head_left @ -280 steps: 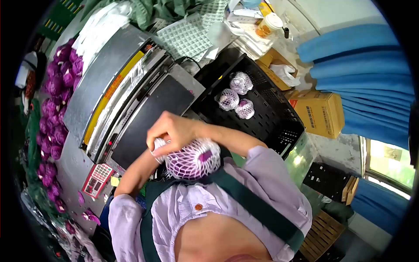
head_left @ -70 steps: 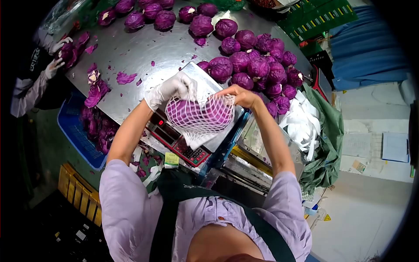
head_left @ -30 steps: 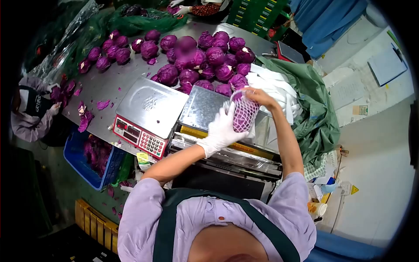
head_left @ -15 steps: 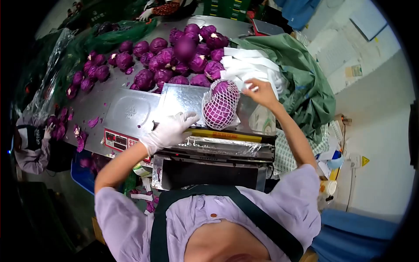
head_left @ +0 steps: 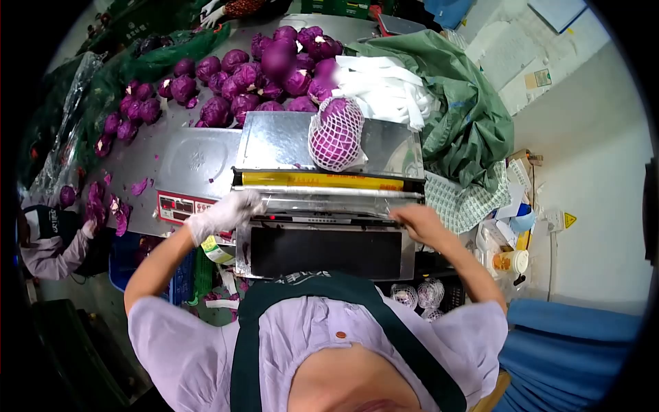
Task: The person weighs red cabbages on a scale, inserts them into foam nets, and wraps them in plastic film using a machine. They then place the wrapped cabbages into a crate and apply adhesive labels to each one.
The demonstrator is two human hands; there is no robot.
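Observation:
My left hand [head_left: 230, 213], in a white glove, is closed on the left end of a strip of clear plastic film [head_left: 322, 204]. At the strip's right end, my bare right hand [head_left: 419, 221] pinches the film between its fingers. The film stretches across the front of a metal wrapping machine [head_left: 244, 264] with a dark flat plate. Behind the film lies a yellow-and-metal bar [head_left: 322, 180]. A red cabbage [head_left: 335, 141] in a white foam net stands on the machine's metal top, beyond both hands and touched by neither.
Loose red cabbages [head_left: 240, 79] pile up at the back. White foam nets [head_left: 377, 86] lie right, beside a green sheet [head_left: 467, 123]. A red-fronted scale [head_left: 180, 206] stands left. Netted cabbages [head_left: 431, 293] sit below right. A co-worker's sleeve [head_left: 62, 257] shows at far left.
Both hands have come closer to my body. My right hand has left the netted cabbage's side, and the film is now held between both hands. The view has shifted slightly.

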